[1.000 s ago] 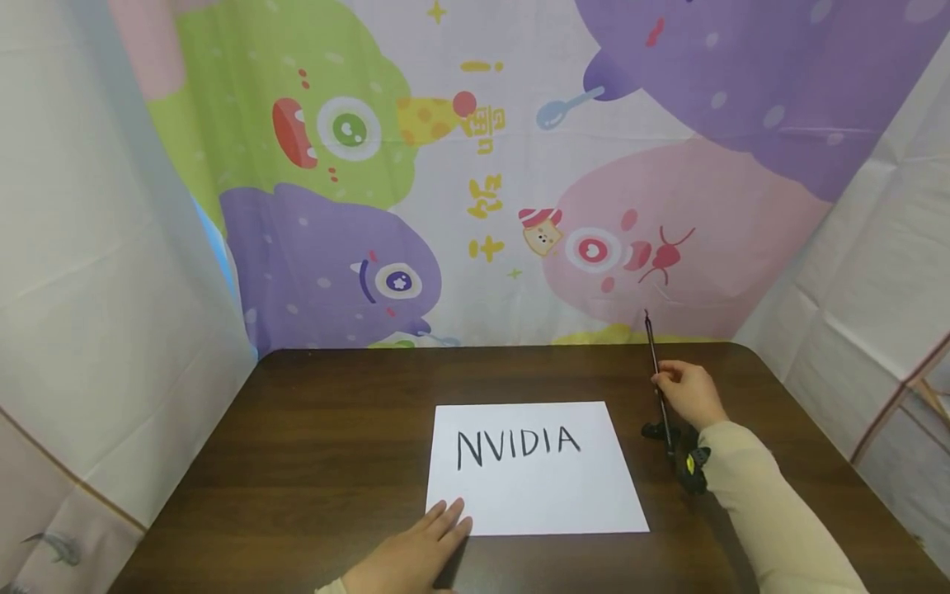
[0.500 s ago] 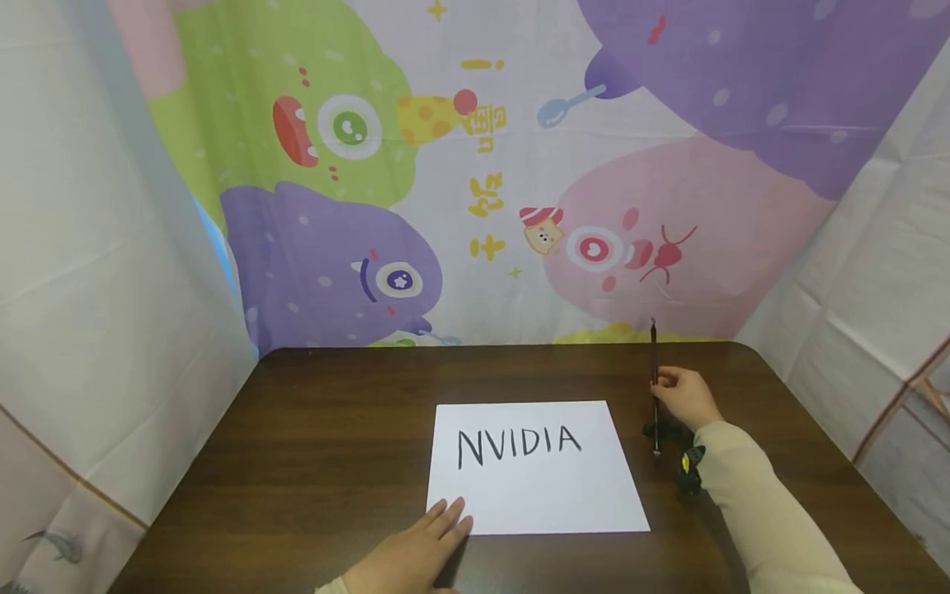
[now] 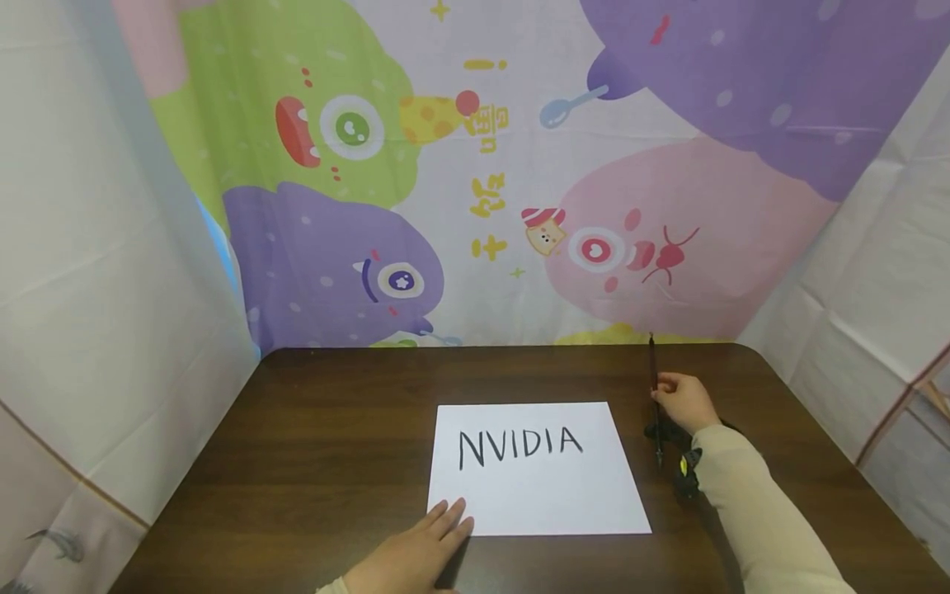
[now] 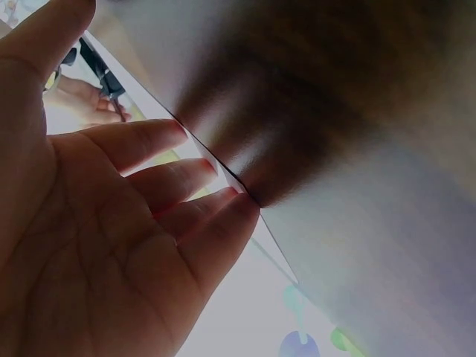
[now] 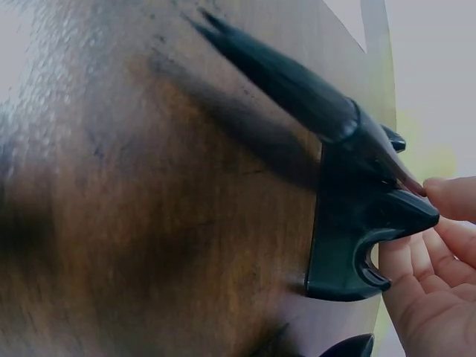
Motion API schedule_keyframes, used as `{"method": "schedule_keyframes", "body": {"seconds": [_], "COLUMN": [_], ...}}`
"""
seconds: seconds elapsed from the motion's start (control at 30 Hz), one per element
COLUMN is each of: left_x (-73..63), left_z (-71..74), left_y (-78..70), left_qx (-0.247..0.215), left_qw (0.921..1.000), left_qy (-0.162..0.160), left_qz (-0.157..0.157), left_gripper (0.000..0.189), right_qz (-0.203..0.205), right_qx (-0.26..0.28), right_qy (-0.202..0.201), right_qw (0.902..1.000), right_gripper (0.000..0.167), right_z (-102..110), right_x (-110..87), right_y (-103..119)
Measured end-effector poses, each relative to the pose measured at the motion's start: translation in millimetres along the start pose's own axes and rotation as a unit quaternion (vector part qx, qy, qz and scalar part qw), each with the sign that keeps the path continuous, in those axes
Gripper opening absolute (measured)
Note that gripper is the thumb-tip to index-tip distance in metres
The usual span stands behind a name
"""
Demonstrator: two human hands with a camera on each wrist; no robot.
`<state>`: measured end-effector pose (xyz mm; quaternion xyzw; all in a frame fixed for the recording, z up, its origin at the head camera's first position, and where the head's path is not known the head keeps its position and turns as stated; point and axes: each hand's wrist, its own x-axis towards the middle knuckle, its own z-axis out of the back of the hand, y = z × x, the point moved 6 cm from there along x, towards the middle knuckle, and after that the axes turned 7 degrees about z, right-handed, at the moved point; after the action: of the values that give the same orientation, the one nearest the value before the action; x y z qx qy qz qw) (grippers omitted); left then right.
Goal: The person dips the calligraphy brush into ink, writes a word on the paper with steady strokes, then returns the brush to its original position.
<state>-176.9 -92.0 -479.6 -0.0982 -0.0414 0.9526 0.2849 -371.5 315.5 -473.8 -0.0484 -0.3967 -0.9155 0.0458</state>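
My right hand (image 3: 688,402) pinches the handle of a dark writing brush (image 3: 653,363) between thumb and fingers. A small black brush rest (image 5: 346,245), with notches between its peaks, stands on the table right under the brush. In the right wrist view the brush's dark, split bristle tip (image 5: 253,71) sticks out over the near side of the rest, above the wood. At the lower left corner of a white sheet of paper (image 3: 549,499), lettered NVIDIA in black, my left hand (image 3: 416,551) rests with straight, slightly spread fingers.
The dark wooden table (image 3: 319,445) ends at a cartoon-printed cloth (image 3: 490,313) behind it. Pale cloth walls (image 3: 111,247) close in both sides. A dark rounded object (image 5: 349,346) shows at the right wrist view's bottom edge.
The right hand has moved slightly down and toward me with the brush, lowering it onto the rest's position. The brush has swung to point straighter forward. The left hand and paper stay put.
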Motion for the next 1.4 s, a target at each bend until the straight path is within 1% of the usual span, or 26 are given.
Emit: {"method": "schedule_keyframes", "body": {"seconds": [0.4, 0.67, 0.8, 1.13, 1.27, 1.4], "left_x": [1.5, 1.0, 1.3, 2.9, 3.3, 2.8], "left_z": [-0.6, 0.6, -0.2, -2.2, -1.2, 0.5], "left_y": [-1.3, -0.3, -0.1, 1.4, 1.7, 1.0], "left_qx": [0.009, -0.006, -0.011, -0.021, -0.014, -0.007], "left_qw": [0.9999, 1.0, 0.9999, 0.9997, 0.9999, 0.9999], "left_qy": [-0.008, -0.001, 0.003, 0.006, -0.001, -0.013], "left_qz": [0.0, 0.005, 0.005, 0.008, 0.001, -0.007], "left_gripper": [0.08, 0.082, 0.084, 0.084, 0.084, 0.083], "right_qz": [-0.008, -0.008, -0.016, -0.018, -0.02, -0.009], "right_qx": [-0.027, -0.035, -0.034, -0.04, -0.043, -0.044], "right_qy": [0.018, 0.017, 0.023, 0.03, 0.027, 0.014], "right_qw": [0.9994, 0.9992, 0.999, 0.9986, 0.9985, 0.9989], "right_gripper": [0.05, 0.047, 0.047, 0.048, 0.049, 0.05], "right_z": [-4, -6, -7, -6, -5, -1], "right_x": [-0.8, 1.7, 2.2, 1.8, 2.3, 2.9], "right_y": [-4, -9, -11, -8, -8, -6]}}
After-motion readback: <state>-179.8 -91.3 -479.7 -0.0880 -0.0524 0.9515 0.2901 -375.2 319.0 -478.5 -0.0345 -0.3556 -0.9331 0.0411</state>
